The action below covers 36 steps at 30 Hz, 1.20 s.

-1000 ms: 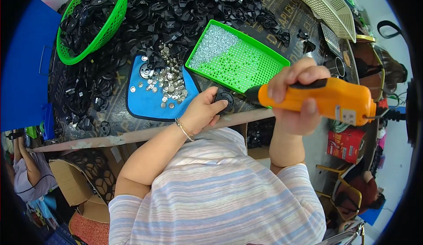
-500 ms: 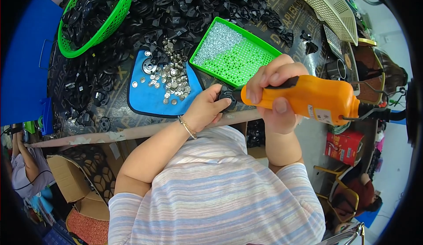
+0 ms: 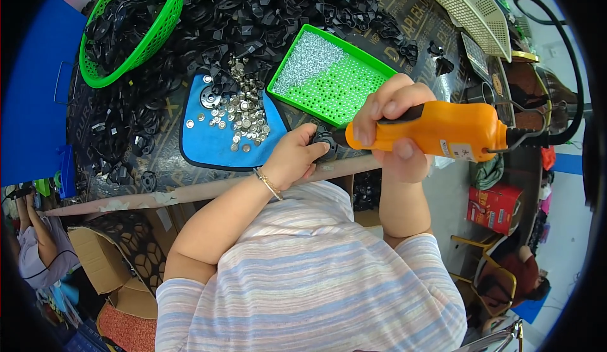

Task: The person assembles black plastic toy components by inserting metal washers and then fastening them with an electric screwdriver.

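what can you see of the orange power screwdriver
The orange power screwdriver looks like smooth plastic, a long barrel with a black grip band near the front and a small label on its side. It lies roughly level above the table edge, nose pointing left at a small black part held by the left hand. The right hand wraps around its front half. A black cable leaves its rear end and curves up.

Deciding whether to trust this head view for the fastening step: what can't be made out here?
- Driver tip: in the head view, the left hand and the small black part hide where the orange power screwdriver meets it.
- The black part's shape: mostly covered by fingers.
- Right hand trigger finger: behind the tool body.
- Screws in the green tray: too small to tell apart.
- Far table: bent at the fisheye rim.
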Tool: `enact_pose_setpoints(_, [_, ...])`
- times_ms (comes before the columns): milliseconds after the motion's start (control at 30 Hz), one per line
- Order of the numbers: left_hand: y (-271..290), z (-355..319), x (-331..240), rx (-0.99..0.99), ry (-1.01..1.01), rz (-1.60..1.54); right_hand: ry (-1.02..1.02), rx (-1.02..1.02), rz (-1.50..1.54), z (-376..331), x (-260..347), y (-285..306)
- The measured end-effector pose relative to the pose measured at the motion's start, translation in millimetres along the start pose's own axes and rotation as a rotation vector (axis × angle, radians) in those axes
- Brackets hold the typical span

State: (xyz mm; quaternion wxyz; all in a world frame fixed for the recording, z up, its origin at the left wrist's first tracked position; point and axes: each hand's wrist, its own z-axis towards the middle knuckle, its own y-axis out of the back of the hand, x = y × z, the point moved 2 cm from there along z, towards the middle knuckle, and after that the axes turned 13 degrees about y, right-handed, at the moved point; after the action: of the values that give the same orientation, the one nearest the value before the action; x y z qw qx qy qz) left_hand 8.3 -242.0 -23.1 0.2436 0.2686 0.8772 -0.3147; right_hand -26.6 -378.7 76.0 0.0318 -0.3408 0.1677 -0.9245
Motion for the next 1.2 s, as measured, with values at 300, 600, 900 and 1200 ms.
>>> enact_pose_setpoints(300, [2, 2, 4, -0.028, 0.006, 0.019, 0.159, -0.068, -0.114, 9, -1, 21])
enact_pose_setpoints(600, [0, -2, -2, -0.026, 0.012, -0.010, 0.101, -0.076, -0.149, 2, -28, 19])
enact_pose_setpoints(900, [0, -3, -2, -0.026, 0.021, 0.004, 0.073, -0.049, -0.129, 3, -28, 22])
enact_pose_setpoints(1200, [5, 1, 2, 0.001, 0.021, -0.009, 0.053, -0.062, -0.053, 8, 20, 4])
